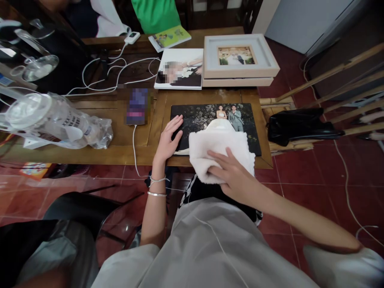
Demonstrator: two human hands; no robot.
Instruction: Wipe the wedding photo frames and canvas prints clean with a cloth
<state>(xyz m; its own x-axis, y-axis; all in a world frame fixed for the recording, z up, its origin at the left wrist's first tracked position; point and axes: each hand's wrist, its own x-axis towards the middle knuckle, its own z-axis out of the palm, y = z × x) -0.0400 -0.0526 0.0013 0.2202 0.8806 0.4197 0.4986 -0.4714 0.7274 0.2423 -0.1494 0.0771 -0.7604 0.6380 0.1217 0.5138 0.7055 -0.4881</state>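
Note:
A dark wedding photo panel (195, 116) lies flat near the table's front edge, with two people in wedding clothes printed on it. My left hand (169, 140) rests flat on its left edge, fingers stretched out and thumb apart. In my right hand (232, 170) is a white fluffy cloth (222, 142), held against the panel's lower right part. Some fingertips of that hand are tucked into a fold of the cloth. The cloth covers the lower middle of the picture and hangs over the table edge.
Behind the panel stand a white-bordered photo (180, 80) and stacked pale frames (241, 72). A phone (138, 106) on a charging cable lies to the left, near a plastic-wrapped cup (57, 120). A black bag (303, 126) hangs at right. Another person sits at lower left.

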